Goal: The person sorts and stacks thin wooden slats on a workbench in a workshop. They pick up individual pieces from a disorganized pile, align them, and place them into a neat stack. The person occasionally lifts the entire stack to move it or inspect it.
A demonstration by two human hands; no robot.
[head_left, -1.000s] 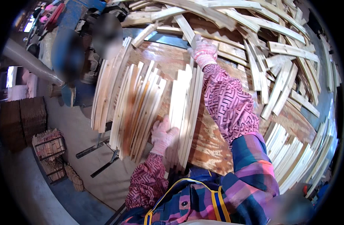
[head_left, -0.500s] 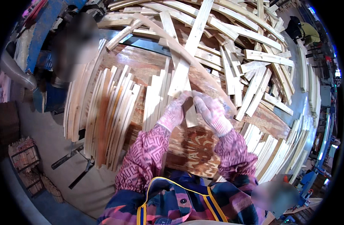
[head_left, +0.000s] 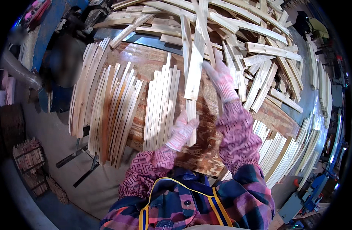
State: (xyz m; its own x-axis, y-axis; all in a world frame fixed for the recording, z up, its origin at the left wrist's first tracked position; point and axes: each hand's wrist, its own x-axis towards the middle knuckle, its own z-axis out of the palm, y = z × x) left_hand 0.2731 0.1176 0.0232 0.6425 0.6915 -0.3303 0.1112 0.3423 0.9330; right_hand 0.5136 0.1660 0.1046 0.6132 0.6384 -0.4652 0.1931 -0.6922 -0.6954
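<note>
My gloved left hand (head_left: 183, 130) is closed round the near end of a narrow wooden strip (head_left: 191, 109), which points away from me. A wider pale wooden strip (head_left: 196, 65) lies over that strip's far part. My gloved right hand (head_left: 224, 82) reaches forward to the right of them, slightly blurred, thumb apart from the outstretched fingers. At its fingertips is the near end of another slanting strip (head_left: 206, 34); I cannot make out a grip on it. Left of my left hand stands a row of aligned strips (head_left: 160, 103) on the brown wooden tabletop (head_left: 206, 153).
A tangled heap of wooden strips (head_left: 256, 34) covers the table's far side. More bundled strips (head_left: 116, 111) overhang the left edge, and another row (head_left: 277, 153) lies on the right. Machinery with a grey hose (head_left: 24, 71) stands at the left.
My hands have moved apart: the left nearer to me and now round a strip's end, the right farther forward. The long brownish strip that lay diagonally across has swung away from that position.
</note>
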